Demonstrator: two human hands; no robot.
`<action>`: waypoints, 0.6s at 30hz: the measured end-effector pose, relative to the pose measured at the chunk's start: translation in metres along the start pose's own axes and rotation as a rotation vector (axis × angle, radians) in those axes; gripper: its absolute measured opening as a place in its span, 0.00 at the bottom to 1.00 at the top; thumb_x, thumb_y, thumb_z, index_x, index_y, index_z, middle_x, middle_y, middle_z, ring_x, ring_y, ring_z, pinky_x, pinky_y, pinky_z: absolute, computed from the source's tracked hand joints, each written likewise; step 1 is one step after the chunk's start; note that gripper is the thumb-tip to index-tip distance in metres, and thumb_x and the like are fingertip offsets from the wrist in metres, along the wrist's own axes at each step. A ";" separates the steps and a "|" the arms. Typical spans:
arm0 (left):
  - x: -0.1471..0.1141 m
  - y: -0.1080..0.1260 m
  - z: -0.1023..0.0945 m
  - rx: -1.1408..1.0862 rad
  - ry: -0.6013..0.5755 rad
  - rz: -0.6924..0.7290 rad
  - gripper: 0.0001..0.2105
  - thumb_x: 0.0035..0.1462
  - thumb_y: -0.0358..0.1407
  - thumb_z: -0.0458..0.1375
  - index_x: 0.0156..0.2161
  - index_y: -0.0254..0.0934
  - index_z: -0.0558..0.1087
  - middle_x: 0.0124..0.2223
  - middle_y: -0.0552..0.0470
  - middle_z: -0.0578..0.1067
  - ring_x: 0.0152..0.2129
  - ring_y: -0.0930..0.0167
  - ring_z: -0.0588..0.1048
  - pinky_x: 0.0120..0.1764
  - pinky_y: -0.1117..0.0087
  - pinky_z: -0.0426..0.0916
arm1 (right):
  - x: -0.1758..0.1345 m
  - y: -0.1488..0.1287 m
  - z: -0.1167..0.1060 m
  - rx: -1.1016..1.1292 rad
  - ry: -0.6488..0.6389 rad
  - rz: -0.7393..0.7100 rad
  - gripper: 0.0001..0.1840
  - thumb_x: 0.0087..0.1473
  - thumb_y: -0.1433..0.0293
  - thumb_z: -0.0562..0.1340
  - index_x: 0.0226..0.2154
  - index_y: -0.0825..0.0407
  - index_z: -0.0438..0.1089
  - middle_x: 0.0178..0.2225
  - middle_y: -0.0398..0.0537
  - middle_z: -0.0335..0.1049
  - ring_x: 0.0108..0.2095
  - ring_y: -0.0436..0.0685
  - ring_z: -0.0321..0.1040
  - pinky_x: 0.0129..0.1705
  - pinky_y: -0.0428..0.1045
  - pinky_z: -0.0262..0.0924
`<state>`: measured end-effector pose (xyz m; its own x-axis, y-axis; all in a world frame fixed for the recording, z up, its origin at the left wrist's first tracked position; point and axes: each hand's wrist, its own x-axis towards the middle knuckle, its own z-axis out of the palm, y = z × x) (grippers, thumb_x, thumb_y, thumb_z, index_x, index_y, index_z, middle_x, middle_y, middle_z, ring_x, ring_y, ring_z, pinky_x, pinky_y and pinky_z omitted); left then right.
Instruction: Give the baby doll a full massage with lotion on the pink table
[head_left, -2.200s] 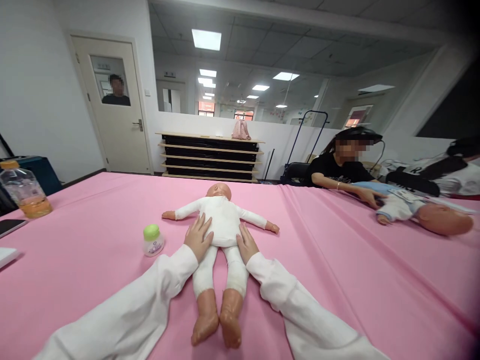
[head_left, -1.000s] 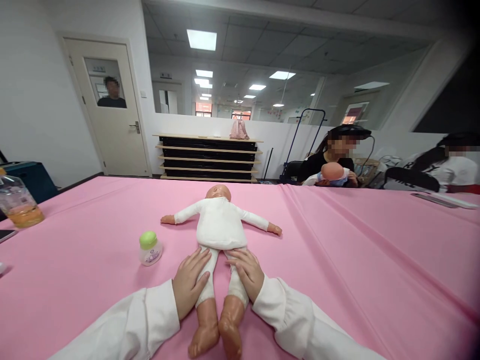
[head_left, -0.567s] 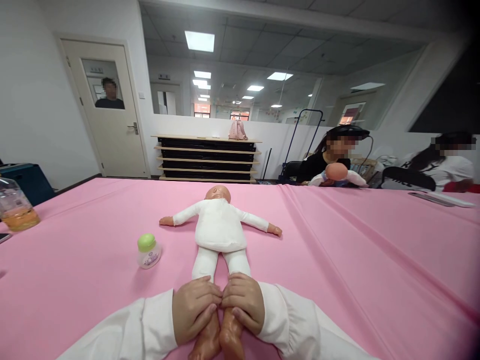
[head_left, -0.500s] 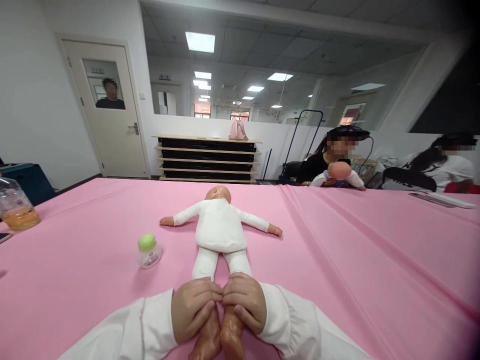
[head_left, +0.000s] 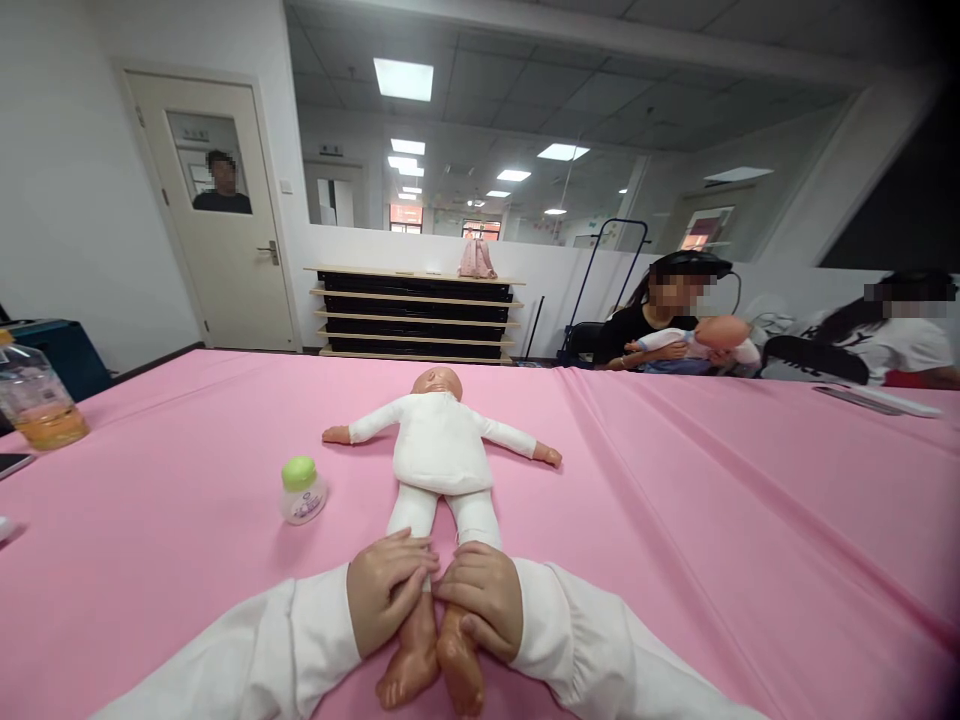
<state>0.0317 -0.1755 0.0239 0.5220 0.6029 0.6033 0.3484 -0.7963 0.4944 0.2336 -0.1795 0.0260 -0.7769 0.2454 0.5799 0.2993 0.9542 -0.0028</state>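
A baby doll (head_left: 442, 445) in a white cloth body lies on the pink cloth, arms spread wide and feet toward me. My left hand (head_left: 388, 588) is closed round its lower leg on the left, fingers lying over the shin and thumb along the inner side. On the other lower leg, my right hand (head_left: 481, 598) is wrapped in the same way. Both bare doll feet (head_left: 411, 672) stick out below my hands, side by side. Left of the doll stands a small clear jar with a green lid (head_left: 301, 490).
Pink cloth (head_left: 675, 560) covers the table. At the left edge stand a bottle of amber liquid (head_left: 49, 425) and part of a phone (head_left: 13, 464). Across the table a person (head_left: 637, 335) holds another doll (head_left: 709, 340); a second person (head_left: 900, 330) sits farther right.
My left hand's fingers have shifted slightly on the leg, and more of the shin shows. The person opposite has turned the other doll and moved it right. My view has shifted slightly.
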 end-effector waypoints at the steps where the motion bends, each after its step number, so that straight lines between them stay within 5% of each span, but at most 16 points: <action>1: 0.000 0.006 -0.003 -0.064 -0.001 0.015 0.13 0.59 0.31 0.45 0.38 0.38 0.73 0.37 0.52 0.77 0.39 0.72 0.74 0.49 0.66 0.65 | 0.002 -0.003 -0.003 0.001 -0.002 -0.016 0.27 0.58 0.61 0.35 0.42 0.57 0.63 0.31 0.53 0.71 0.31 0.54 0.66 0.38 0.53 0.57; 7: 0.001 0.019 -0.019 -0.336 0.167 0.001 0.16 0.60 0.32 0.42 0.27 0.34 0.69 0.25 0.51 0.71 0.23 0.75 0.71 0.27 0.75 0.66 | 0.005 -0.008 -0.012 0.062 0.045 -0.024 0.25 0.59 0.62 0.38 0.47 0.57 0.60 0.32 0.52 0.72 0.32 0.53 0.68 0.37 0.51 0.59; 11: 0.004 0.003 -0.012 -0.234 0.162 -0.152 0.14 0.60 0.36 0.45 0.37 0.35 0.72 0.40 0.45 0.74 0.40 0.68 0.71 0.44 0.64 0.66 | -0.008 0.009 -0.003 0.012 0.100 0.209 0.26 0.58 0.61 0.40 0.49 0.55 0.61 0.42 0.54 0.70 0.46 0.55 0.64 0.51 0.56 0.52; 14: 0.005 -0.011 -0.001 -0.155 0.089 -0.305 0.16 0.58 0.40 0.47 0.48 0.40 0.71 0.53 0.47 0.67 0.53 0.64 0.62 0.56 0.54 0.54 | -0.018 0.024 0.007 -0.075 0.121 0.395 0.26 0.59 0.61 0.38 0.44 0.50 0.66 0.45 0.51 0.69 0.51 0.56 0.60 0.55 0.59 0.47; 18: 0.007 -0.017 0.004 -0.203 -0.056 -0.429 0.17 0.59 0.44 0.45 0.43 0.45 0.74 0.57 0.53 0.63 0.58 0.63 0.53 0.59 0.50 0.44 | -0.017 0.025 0.005 -0.077 0.067 0.309 0.23 0.58 0.64 0.40 0.41 0.50 0.67 0.41 0.50 0.71 0.50 0.55 0.62 0.55 0.59 0.49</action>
<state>0.0324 -0.1578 0.0172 0.4074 0.8671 0.2865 0.3850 -0.4476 0.8072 0.2516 -0.1589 0.0115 -0.6050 0.5074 0.6137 0.5586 0.8197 -0.1270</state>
